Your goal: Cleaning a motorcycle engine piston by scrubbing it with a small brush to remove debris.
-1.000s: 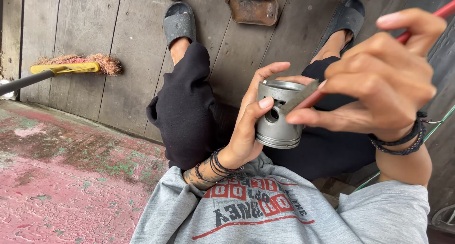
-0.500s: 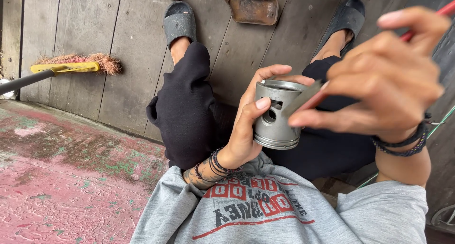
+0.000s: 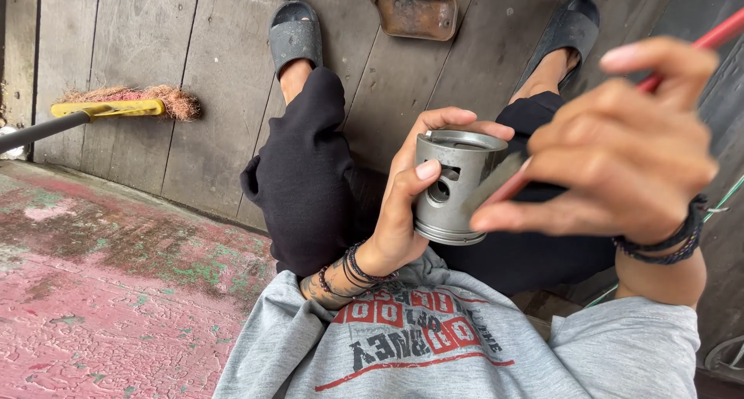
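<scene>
My left hand point(image 3: 403, 205) grips a grey metal piston point(image 3: 459, 186), open end up, with its pin hole facing me. My right hand point(image 3: 620, 155) is closed around a thin red-handled tool point(image 3: 697, 44) whose lower end reaches the piston's right side. The tool's tip is hidden behind my fingers. Both wrists wear dark bracelets. I sit with my legs in black trousers point(image 3: 306, 174) stretched over grey wooden planks.
A broom with a yellow head point(image 3: 128, 106) lies on the planks at left. A rusty rectangular metal tray point(image 3: 413, 11) sits between my two grey slippers point(image 3: 294, 28). A worn red-painted concrete surface point(image 3: 101, 290) fills the lower left.
My right hand has shifted slightly lower and nearer to the camera. The piston stays held in my left hand.
</scene>
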